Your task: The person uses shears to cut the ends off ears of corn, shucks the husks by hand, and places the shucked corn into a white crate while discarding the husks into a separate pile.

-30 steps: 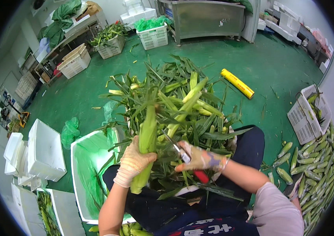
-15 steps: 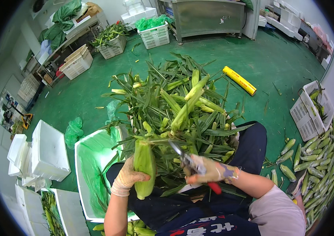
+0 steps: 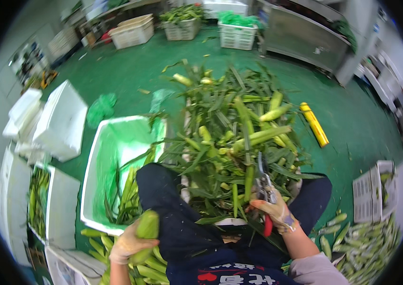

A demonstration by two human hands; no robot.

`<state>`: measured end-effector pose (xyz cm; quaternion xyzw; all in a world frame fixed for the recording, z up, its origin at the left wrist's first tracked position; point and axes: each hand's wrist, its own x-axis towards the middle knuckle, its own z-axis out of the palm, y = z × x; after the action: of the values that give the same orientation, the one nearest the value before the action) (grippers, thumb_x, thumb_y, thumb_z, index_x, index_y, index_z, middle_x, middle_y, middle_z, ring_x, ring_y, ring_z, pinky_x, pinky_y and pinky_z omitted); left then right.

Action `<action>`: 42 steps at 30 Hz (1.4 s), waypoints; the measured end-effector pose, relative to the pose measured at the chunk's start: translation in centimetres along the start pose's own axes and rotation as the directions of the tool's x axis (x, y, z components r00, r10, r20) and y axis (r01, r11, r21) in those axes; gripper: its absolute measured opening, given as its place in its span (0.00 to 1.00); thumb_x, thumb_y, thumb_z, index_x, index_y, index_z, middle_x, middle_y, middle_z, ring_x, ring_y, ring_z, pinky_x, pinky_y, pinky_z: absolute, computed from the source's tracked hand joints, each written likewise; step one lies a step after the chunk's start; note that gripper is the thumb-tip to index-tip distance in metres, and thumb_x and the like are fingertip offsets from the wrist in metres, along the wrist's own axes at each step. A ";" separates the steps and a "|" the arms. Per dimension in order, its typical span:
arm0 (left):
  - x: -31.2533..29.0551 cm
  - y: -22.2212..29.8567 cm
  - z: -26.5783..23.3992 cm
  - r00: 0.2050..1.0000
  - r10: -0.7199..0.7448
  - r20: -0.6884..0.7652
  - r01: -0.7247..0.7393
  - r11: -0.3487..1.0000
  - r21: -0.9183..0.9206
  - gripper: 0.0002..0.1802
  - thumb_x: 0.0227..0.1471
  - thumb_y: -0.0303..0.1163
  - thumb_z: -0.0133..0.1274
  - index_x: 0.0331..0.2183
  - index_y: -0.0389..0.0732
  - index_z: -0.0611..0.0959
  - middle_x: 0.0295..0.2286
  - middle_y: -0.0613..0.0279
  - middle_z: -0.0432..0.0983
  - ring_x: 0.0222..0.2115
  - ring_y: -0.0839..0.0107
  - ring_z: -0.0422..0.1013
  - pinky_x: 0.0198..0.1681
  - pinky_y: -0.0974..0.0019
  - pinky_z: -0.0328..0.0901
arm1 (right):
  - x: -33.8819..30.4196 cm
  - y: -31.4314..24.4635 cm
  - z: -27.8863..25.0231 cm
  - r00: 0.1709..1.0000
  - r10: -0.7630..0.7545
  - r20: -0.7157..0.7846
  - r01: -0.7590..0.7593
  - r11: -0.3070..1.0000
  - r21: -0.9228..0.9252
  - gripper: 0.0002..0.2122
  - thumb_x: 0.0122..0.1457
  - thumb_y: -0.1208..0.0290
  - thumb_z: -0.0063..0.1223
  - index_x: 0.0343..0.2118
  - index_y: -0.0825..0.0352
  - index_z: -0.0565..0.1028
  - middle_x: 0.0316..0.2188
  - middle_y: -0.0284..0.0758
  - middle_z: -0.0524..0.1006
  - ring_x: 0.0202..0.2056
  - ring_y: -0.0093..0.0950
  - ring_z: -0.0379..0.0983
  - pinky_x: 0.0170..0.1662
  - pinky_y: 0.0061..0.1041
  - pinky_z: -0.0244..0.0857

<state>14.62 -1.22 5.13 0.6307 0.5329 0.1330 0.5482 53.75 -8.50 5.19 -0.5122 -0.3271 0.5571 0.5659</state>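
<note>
Gripping a green ear of corn [image 3: 148, 224] in a gloved left hand [image 3: 128, 243], fingers curled around it, a seated worker holds it above loose ears [image 3: 151, 272] beside a white box [image 3: 89, 190] lined with green plastic, seen from the head camera. The right hand [image 3: 276, 212], also gloved, is wrapped around red-handled shears [image 3: 264, 181] at the near side of a leafy heap [image 3: 225, 128]. A yellow roll [image 3: 314, 124] lies beyond; more ears [image 3: 372, 247] are piled at right.
</note>
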 end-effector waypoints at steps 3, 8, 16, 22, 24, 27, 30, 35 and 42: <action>-7.5 -7.4 -4.1 0.776 -0.599 -0.196 0.597 0.601 0.531 0.47 0.32 0.33 0.69 0.54 0.31 0.67 0.44 0.52 0.74 0.44 0.65 0.71 0.48 0.67 0.65 | 2.4 0.3 -1.4 0.936 -0.339 -0.096 0.131 0.589 -0.798 0.26 0.46 0.68 0.65 0.45 0.72 0.64 0.30 0.39 0.74 0.32 0.30 0.73 0.36 0.29 0.68; -13.1 -18.5 -7.8 0.499 -0.857 0.129 0.854 0.511 0.093 0.23 0.40 0.42 0.62 0.36 0.36 0.83 0.27 0.51 0.80 0.30 0.61 0.76 0.37 0.65 0.70 | 16.7 -1.8 -6.9 0.725 -0.687 -0.053 -0.139 -0.070 -0.988 0.33 0.47 0.62 0.63 0.52 0.74 0.61 0.38 0.53 0.73 0.39 0.52 0.70 0.46 0.41 0.65; 12.2 -11.9 -9.8 0.783 -0.206 -0.587 0.436 0.855 0.281 0.11 0.46 0.36 0.53 0.33 0.43 0.81 0.30 0.52 0.78 0.34 0.55 0.75 0.39 0.58 0.68 | 16.7 5.0 -1.6 0.962 -0.268 -0.046 -0.034 0.049 -0.998 0.34 0.46 0.64 0.63 0.52 0.77 0.60 0.39 0.56 0.73 0.39 0.52 0.71 0.43 0.40 0.69; 24.7 -30.5 -13.4 0.640 -0.413 -0.648 0.729 0.593 0.342 0.21 0.48 0.40 0.53 0.42 0.36 0.78 0.43 0.47 0.75 0.44 0.51 0.72 0.48 0.57 0.66 | 12.4 14.1 -2.0 0.894 0.233 0.382 0.420 -0.143 -0.896 0.27 0.43 0.60 0.59 0.45 0.71 0.67 0.35 0.45 0.74 0.37 0.45 0.71 0.43 0.42 0.65; 27.3 -31.7 -13.6 0.581 -0.570 -0.581 0.787 0.577 0.220 0.25 0.48 0.44 0.53 0.44 0.35 0.78 0.44 0.45 0.74 0.47 0.52 0.70 0.51 0.57 0.64 | 13.2 20.7 -7.6 0.912 0.246 0.328 0.358 -0.090 -0.929 0.28 0.46 0.58 0.58 0.47 0.71 0.67 0.38 0.45 0.73 0.40 0.45 0.70 0.45 0.41 0.63; 27.1 -34.0 -13.4 0.520 -0.659 -0.544 0.814 0.576 0.081 0.36 0.45 0.51 0.56 0.49 0.35 0.75 0.46 0.45 0.73 0.48 0.56 0.71 0.52 0.59 0.63 | 12.5 27.2 -13.7 0.947 0.213 0.242 0.227 0.092 -0.969 0.28 0.49 0.56 0.57 0.50 0.70 0.66 0.43 0.45 0.71 0.43 0.43 0.68 0.49 0.41 0.62; 27.0 -32.7 -14.2 0.551 -0.757 -0.350 0.788 0.611 -0.080 0.35 0.39 0.47 0.60 0.46 0.32 0.77 0.43 0.45 0.75 0.45 0.57 0.73 0.49 0.61 0.65 | 12.5 25.5 -13.4 0.955 0.288 0.073 0.015 0.200 -0.980 0.28 0.50 0.58 0.55 0.51 0.70 0.65 0.47 0.43 0.70 0.48 0.44 0.66 0.55 0.38 0.58; 23.9 -27.1 -13.5 0.632 -0.581 -0.513 0.702 0.709 0.061 0.37 0.34 0.39 0.63 0.49 0.37 0.74 0.44 0.47 0.75 0.46 0.56 0.71 0.50 0.60 0.65 | 12.5 10.8 -0.3 0.948 0.273 0.163 0.147 0.077 -0.986 0.35 0.41 0.54 0.63 0.47 0.75 0.63 0.36 0.52 0.69 0.37 0.51 0.69 0.40 0.45 0.64; 13.4 -4.4 -12.5 0.724 0.244 -0.645 0.200 0.821 0.535 0.24 0.38 0.33 0.61 0.42 0.45 0.76 0.32 0.55 0.78 0.34 0.54 0.75 0.38 0.58 0.69 | 8.4 -2.4 7.1 0.965 -0.040 0.258 0.259 0.270 -0.927 0.35 0.41 0.59 0.67 0.49 0.72 0.63 0.38 0.50 0.73 0.40 0.47 0.73 0.45 0.38 0.67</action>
<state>8.17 15.86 0.46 0.6756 0.7039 0.1986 0.0935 49.15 1.47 7.59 -0.6609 -0.6918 0.2394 0.1651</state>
